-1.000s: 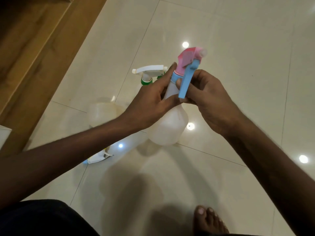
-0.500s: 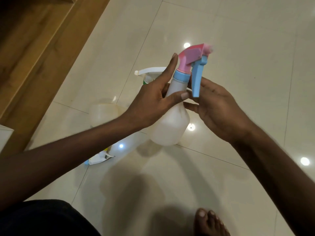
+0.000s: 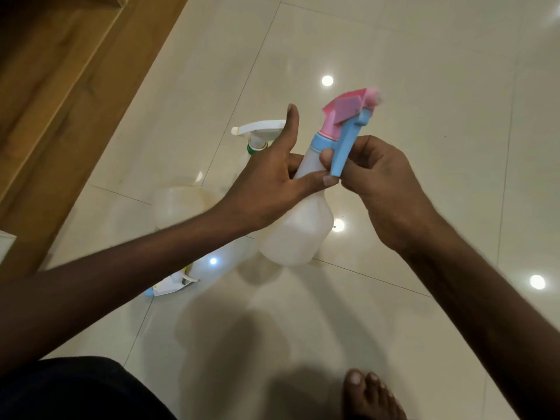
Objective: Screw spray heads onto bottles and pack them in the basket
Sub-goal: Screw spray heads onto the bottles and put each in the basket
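I hold a translucent white bottle [image 3: 295,234] tilted above the floor. My left hand [image 3: 272,180] wraps its neck, thumb raised. A pink spray head [image 3: 345,112] with a blue collar and blue trigger [image 3: 344,150] sits on the neck. My right hand [image 3: 375,180] pinches the blue trigger. Behind my left hand stands a second bottle with a white spray head [image 3: 260,128] and green collar. A third bottle [image 3: 178,204] without a head stands on the floor further left. No basket is in view.
A loose white spray head with a light blue tip [image 3: 171,286] lies on the glossy tiled floor [image 3: 394,313] under my left forearm. A wooden panel [image 3: 60,86] runs along the left. My bare toes [image 3: 369,395] show at the bottom.
The pink spray head has turned on the neck; its trigger swung round. My right hand let go, then closed its fingers on the trigger again. My left thumb lifted.
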